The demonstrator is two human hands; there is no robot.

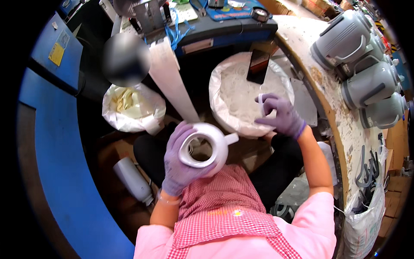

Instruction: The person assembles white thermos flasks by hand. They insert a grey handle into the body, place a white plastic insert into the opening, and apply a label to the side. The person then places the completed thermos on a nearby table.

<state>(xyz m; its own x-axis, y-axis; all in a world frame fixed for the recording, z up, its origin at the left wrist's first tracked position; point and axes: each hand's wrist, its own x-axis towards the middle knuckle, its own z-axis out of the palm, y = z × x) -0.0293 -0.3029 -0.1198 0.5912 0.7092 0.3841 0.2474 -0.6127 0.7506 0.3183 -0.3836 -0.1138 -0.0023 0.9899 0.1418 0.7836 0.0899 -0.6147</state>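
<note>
Nearest, a red-and-white checked apron [222, 196] covered the person's front, with pink sleeves [312, 216] on either side. Just past the apron, above the lap, the gloved left hand [176, 166] gripped a round, hollow white vessel [221, 149], its fingers wrapped along the left side; the vessel's wide mouth faced up toward the camera and a short projection stuck out to the right. On the floor to the left lay a pale bottle-shaped container [132, 179]. Farther forward and to the right, the gloved right hand [282, 115] had its thumb and fingers curled on a thin white ring-like piece [260, 104], held over the near right part of a large tub lined with white plastic [217, 88]. A dark flat slab [258, 67] showed at the tub's far side. Left of the tub stood a white bag [148, 114] with yellowish scraps inside, and between them a long white chute [172, 80] sloped down. Grey jugs [343, 41] crowded the worn bench [302, 36] at the right, and beyond everything a dark worktable [254, 29] bore a blue mat [230, 12].
</note>
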